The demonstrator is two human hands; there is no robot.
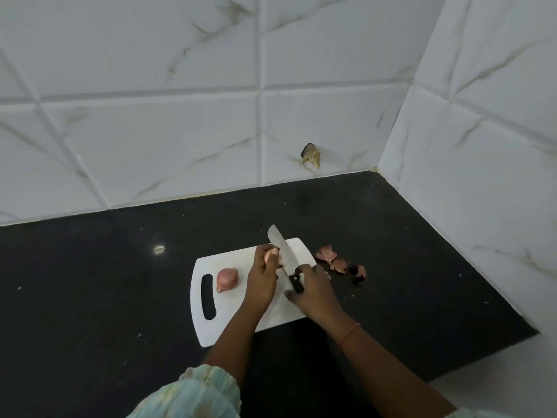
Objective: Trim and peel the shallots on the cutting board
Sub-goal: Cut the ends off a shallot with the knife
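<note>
On cutting board [229,324], shallot [269,254] between hands

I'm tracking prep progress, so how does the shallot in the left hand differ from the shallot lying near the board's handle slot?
The held shallot is gripped by the left hand, mostly hidden, with the knife in the right hand beside it. The loose shallot lies untouched on the cutting board, fully visible, its skin on. Both look pinkish.

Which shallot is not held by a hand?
The shallot beside the handle slot, lying free on the cutting board; the other is in the left hand.
</note>
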